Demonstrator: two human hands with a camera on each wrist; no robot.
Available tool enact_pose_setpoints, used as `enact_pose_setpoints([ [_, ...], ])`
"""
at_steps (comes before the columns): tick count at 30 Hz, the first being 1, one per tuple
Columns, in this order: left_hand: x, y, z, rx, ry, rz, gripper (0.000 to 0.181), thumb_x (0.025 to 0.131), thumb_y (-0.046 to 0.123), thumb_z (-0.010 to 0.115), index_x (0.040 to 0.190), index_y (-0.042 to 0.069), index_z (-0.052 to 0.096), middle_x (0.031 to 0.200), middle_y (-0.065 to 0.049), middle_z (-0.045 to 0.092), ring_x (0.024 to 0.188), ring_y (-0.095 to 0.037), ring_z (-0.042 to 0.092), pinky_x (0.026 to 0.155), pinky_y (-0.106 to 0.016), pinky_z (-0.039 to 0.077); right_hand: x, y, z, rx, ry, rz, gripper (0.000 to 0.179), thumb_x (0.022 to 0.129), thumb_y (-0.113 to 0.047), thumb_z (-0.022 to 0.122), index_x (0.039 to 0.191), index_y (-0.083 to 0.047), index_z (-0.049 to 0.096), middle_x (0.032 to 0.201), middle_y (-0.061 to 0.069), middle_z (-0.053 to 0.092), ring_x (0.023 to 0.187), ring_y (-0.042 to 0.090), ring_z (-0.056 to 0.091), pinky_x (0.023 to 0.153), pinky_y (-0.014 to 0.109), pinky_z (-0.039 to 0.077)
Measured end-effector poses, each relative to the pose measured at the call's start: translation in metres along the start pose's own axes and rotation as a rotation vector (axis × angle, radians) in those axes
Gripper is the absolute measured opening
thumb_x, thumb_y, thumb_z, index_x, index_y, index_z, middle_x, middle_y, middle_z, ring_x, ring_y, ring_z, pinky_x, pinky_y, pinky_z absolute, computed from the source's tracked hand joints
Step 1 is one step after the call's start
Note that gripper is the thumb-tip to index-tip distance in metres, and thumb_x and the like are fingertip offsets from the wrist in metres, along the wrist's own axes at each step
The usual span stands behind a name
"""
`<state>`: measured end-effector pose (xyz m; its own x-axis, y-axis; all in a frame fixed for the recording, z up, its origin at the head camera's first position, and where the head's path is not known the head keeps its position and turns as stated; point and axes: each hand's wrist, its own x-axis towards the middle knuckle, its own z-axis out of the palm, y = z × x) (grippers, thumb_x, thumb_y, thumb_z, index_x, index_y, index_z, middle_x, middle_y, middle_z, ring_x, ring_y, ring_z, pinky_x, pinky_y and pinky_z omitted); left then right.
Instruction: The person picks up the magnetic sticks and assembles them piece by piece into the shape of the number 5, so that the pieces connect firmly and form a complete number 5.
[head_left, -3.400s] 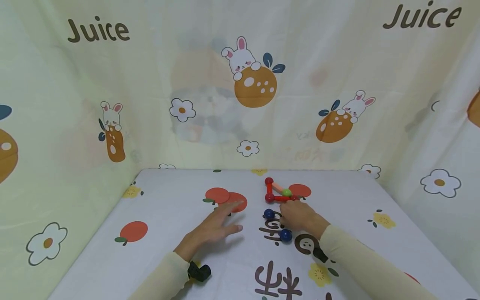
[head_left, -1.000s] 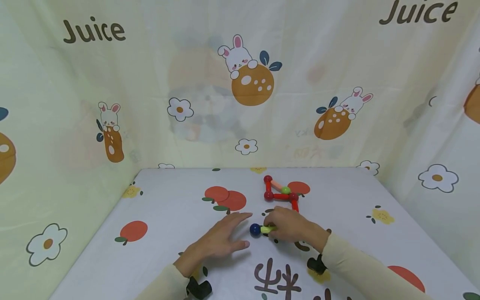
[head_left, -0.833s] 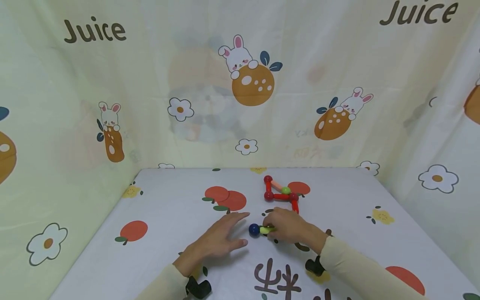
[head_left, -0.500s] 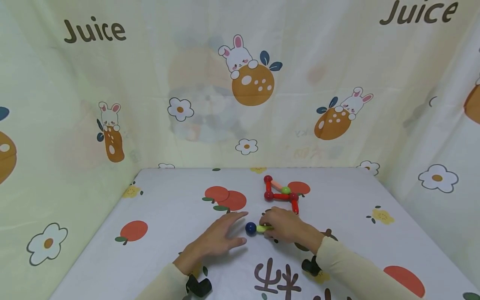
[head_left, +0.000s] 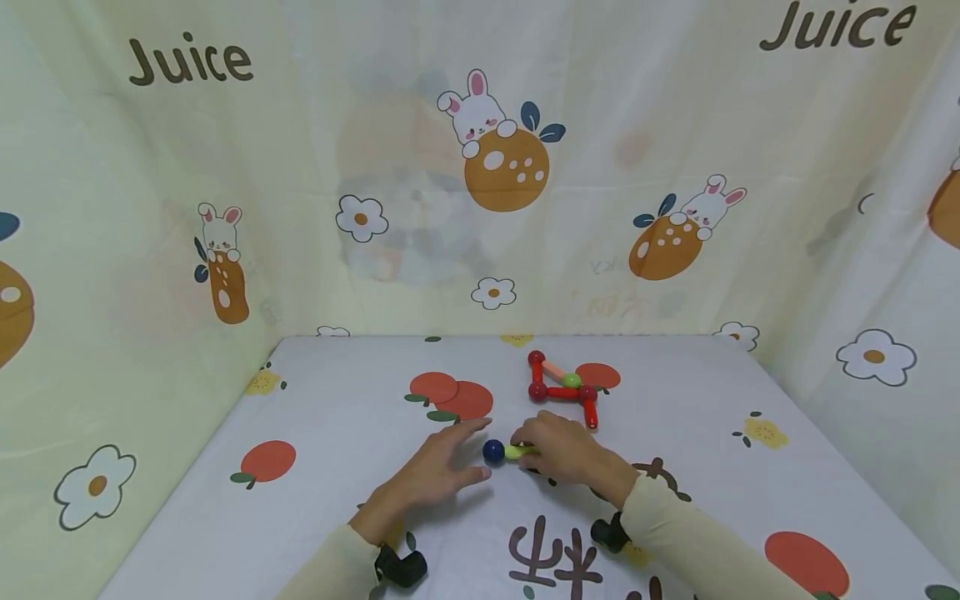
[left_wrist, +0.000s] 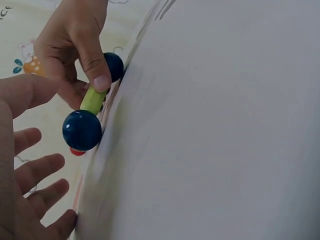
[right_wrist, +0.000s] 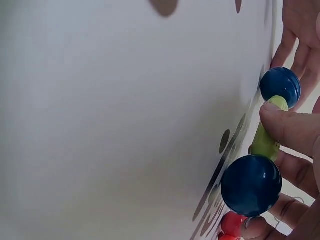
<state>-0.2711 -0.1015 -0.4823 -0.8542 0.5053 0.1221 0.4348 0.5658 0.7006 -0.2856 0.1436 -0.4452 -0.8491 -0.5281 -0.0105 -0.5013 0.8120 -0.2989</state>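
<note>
By a cream rabbit-printed curtain [head_left: 300, 158], a white fruit-printed tablecloth [head_left: 345, 417] is being bordered. Over it, the left hand [head_left: 429, 472] is being held spread, thumb and fingers well apart, gripping nothing. The right hand [head_left: 567, 450] is being held in a pinch, thumb against fingers. Farther back, a mostly red ball-and-rod assembly [head_left: 562, 393] is being supported by the tablecloth. Within that pinch, a lime-green rod [right_wrist: 266, 141] is being gripped between its dark-blue end balls [right_wrist: 251, 186], one lying near the left hand.
</note>
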Motion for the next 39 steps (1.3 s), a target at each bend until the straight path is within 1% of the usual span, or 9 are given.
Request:
enact_pose_setpoints([
  [8,0.003,-0.006,0.003,-0.061,0.031,0.004,0.07,0.094,0.038,0.07,0.156,0.023,0.04,0.153,0.003,0.05,0.145,-0.02,0.041,0.117,-0.054,0.035,0.002,0.005,0.003,0.102,0.019,0.03,0.032,0.087,-0.023,0.082,0.118,-0.015,0.077,0.107,-0.004,0.072,0.095,0.015,0.055,0.081,0.035,0.052],
  [12,0.004,-0.008,0.003,-0.085,0.052,0.008,0.066,0.094,0.035,0.071,0.153,0.018,0.046,0.149,-0.001,0.055,0.142,-0.021,0.045,0.116,-0.052,0.037,0.002,0.009,0.005,0.155,0.037,0.035,0.029,0.087,-0.023,0.081,0.115,-0.015,0.078,0.103,-0.006,0.072,0.094,0.014,0.056,0.082,0.035,0.051],
  [15,0.005,-0.009,0.004,-0.089,0.068,-0.018,0.059,0.094,0.034,0.071,0.148,0.017,0.053,0.143,0.002,0.059,0.139,-0.02,0.049,0.115,-0.05,0.039,0.002,0.011,0.007,0.194,0.055,0.056,0.027,0.087,-0.022,0.082,0.112,-0.016,0.078,0.097,-0.009,0.071,0.092,0.013,0.057,0.083,0.036,0.051],
  [17,0.006,-0.01,0.004,-0.087,0.078,-0.041,0.055,0.094,0.034,0.072,0.144,0.017,0.057,0.14,0.005,0.061,0.137,-0.019,0.05,0.115,-0.05,0.039,0.002,0.013,0.008,0.223,0.069,0.082,0.025,0.086,-0.022,0.083,0.11,-0.016,0.078,0.093,-0.01,0.069,0.091,0.014,0.057,0.084,0.037,0.051],
  [20,0.008,-0.012,0.005,-0.094,0.092,-0.056,0.049,0.093,0.032,0.073,0.139,0.018,0.062,0.136,0.006,0.064,0.135,-0.019,0.052,0.114,-0.05,0.04,0.003,0.015,0.011,0.252,0.094,0.135,0.024,0.085,-0.022,0.084,0.107,-0.019,0.079,0.091,-0.011,0.067,0.09,0.014,0.056,0.086,0.038,0.052],
  [26,0.012,-0.012,0.007,-0.103,0.123,-0.066,0.046,0.093,0.026,0.075,0.137,0.019,0.065,0.134,0.006,0.065,0.133,-0.018,0.054,0.113,-0.047,0.041,0.004,0.022,0.019,0.314,0.164,0.208,0.023,0.085,-0.017,0.083,0.108,-0.02,0.078,0.098,-0.008,0.069,0.094,0.015,0.057,0.092,0.043,0.053],
  [29,0.015,-0.012,0.007,-0.097,0.135,-0.068,0.046,0.093,0.024,0.074,0.138,0.017,0.064,0.134,0.004,0.066,0.133,-0.017,0.055,0.113,-0.045,0.043,0.004,0.024,0.022,0.341,0.203,0.238,0.026,0.085,-0.017,0.084,0.11,-0.019,0.078,0.104,-0.007,0.07,0.098,0.017,0.058,0.093,0.043,0.054],
  [35,0.021,-0.014,0.008,-0.085,0.163,-0.065,0.04,0.094,0.021,0.073,0.133,0.014,0.067,0.13,-0.001,0.067,0.126,-0.02,0.059,0.108,-0.044,0.047,0.004,0.024,0.024,0.379,0.255,0.235,0.031,0.084,-0.019,0.085,0.113,-0.018,0.077,0.11,-0.004,0.071,0.103,0.019,0.058,0.094,0.045,0.053],
  [39,0.023,-0.015,0.008,-0.072,0.17,-0.07,0.036,0.095,0.023,0.072,0.13,0.017,0.069,0.127,0.0,0.067,0.123,-0.02,0.059,0.107,-0.044,0.048,0.005,0.023,0.025,0.399,0.277,0.249,0.031,0.084,-0.019,0.084,0.114,-0.018,0.077,0.112,-0.003,0.071,0.105,0.02,0.057,0.094,0.045,0.054],
])
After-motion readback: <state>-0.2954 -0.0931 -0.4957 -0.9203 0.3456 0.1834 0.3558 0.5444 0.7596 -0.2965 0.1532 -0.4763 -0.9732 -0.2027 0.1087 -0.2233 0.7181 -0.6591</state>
